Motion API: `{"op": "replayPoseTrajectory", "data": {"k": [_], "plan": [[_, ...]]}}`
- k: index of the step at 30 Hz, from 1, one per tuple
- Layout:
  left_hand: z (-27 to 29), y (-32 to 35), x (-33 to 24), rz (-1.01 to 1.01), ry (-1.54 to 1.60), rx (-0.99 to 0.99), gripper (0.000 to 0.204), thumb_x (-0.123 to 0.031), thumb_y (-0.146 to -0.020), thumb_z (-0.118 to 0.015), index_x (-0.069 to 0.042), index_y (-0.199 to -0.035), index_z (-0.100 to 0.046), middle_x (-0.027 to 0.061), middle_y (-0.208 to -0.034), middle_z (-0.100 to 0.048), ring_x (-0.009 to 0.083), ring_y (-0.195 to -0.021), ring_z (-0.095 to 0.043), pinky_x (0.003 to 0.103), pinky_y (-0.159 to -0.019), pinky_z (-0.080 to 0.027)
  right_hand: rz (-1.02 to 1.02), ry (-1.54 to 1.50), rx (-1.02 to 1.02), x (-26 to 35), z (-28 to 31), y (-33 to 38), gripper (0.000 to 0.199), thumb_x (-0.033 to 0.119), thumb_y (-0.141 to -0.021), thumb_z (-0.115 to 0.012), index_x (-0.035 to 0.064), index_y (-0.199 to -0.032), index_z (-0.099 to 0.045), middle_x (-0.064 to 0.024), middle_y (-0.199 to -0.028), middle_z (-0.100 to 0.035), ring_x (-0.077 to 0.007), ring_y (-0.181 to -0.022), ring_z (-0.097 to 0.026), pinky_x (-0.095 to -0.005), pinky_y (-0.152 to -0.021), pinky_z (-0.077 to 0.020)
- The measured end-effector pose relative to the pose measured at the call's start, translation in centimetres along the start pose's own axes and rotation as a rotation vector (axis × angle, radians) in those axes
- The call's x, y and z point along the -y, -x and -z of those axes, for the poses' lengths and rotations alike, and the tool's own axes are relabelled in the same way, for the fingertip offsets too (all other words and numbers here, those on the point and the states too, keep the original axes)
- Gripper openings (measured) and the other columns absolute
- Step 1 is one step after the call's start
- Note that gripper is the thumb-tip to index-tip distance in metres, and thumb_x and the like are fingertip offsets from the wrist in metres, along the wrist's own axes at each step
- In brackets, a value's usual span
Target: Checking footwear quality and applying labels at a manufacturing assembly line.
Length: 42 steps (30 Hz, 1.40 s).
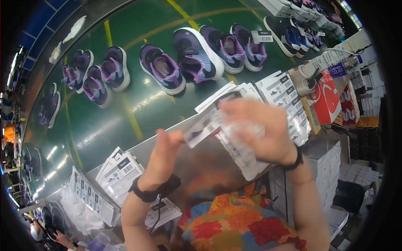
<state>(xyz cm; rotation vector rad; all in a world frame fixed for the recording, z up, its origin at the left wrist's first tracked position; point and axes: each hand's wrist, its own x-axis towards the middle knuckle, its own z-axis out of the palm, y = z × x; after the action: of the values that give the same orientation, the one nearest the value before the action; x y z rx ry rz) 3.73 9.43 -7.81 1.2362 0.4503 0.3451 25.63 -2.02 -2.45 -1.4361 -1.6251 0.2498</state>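
Between my hands is a small printed label card (200,133), white with a dark picture on it. My left hand (162,157) pinches its left end with thumb and fingers. Over the stacks of labels at the table's near edge is my right hand (266,131), smeared by motion, its fingers close to the card's other end. Whether it grips anything cannot be made out. Under and beside it lie a stack of label sheets (240,157) and more label sheets (289,106). Beyond, a purple and navy sneaker (161,69) stands by another sneaker (201,54) tilted on its side.
Several matching sneakers (115,69) stand along the green conveyor belt (150,111); one pair carries a tag (261,36). More label stacks (119,169) lie left of my left forearm. A red box (326,100) and white cables (310,77) sit at the right. Another person's hand (63,239) shows lower left.
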Motion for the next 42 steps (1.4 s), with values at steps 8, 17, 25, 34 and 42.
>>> {"op": "replayPoseTrajectory", "data": {"k": [8,17,25,34,42], "plan": [[1.4,4.4,-1.2,-0.093,0.177,-0.086,0.114,-0.079,-0.089,-0.002,0.015,-0.122,-0.058,0.034,-0.107,-0.065,0.0441,-0.104,-0.063,0.053,-0.1,-0.042,-0.214,0.532,0.1,-15.0,-3.0,-9.8,0.048,0.013,-0.074,-0.066,-0.0031,-0.119,-0.057,-0.0246,-0.083,-0.067,-0.0387,-0.081,-0.068,-0.0446,-0.074,-0.0551],[2.6,6.1,-1.1,-0.149,0.034,-0.004,0.096,-0.068,-0.097,-0.011,0.01,-0.121,-0.062,0.0199,-0.125,-0.063,0.0289,-0.117,-0.057,0.039,-0.106,-0.036,-0.534,-0.652,0.28,-2.6,-0.2,-5.0,0.043,0.04,-0.087,-0.074,0.0039,-0.108,-0.065,-0.0028,-0.096,-0.068,-0.0089,-0.081,-0.064,-0.0248,-0.07,-0.0502],[0.0,5.1,-1.7,0.002,-0.229,0.105,0.082,-0.064,-0.1,-0.017,0.002,-0.145,-0.041,0.0205,-0.127,-0.063,0.0257,-0.108,-0.062,0.038,-0.1,-0.042,-0.3,0.089,0.047,-5.0,-1.3,-6.3,0.021,0.022,-0.08,-0.073,0.0027,-0.082,-0.064,-0.0106,-0.071,-0.066,-0.0204,-0.061,-0.061,-0.0338,-0.057,-0.0454],[-5.0,2.9,2.8,0.282,-0.146,0.264,0.063,-0.02,-0.1,-0.056,0.001,-0.15,-0.026,0.0154,-0.138,-0.051,0.0177,-0.106,-0.061,0.031,-0.093,-0.048,-0.295,0.638,-0.178,-10.9,0.0,-8.3,0.07,0.042,-0.076,-0.079,-0.0004,-0.126,-0.054,-0.031,-0.113,-0.052,-0.0438,-0.107,-0.054,-0.0435,-0.085,-0.0499],[-7.7,-1.4,4.5,0.503,0.025,0.113,0.06,-0.02,-0.095,-0.059,0.009,-0.142,-0.035,0.0119,-0.126,-0.053,0.0178,-0.103,-0.063,0.03,-0.084,-0.049,-0.481,0.518,0.482,1.2,-0.6,11.9,0.056,0.039,-0.082,-0.072,-0.0052,-0.112,-0.057,-0.0306,-0.102,-0.064,-0.0422,-0.088,-0.065,-0.0453,-0.077,-0.0531]]}}
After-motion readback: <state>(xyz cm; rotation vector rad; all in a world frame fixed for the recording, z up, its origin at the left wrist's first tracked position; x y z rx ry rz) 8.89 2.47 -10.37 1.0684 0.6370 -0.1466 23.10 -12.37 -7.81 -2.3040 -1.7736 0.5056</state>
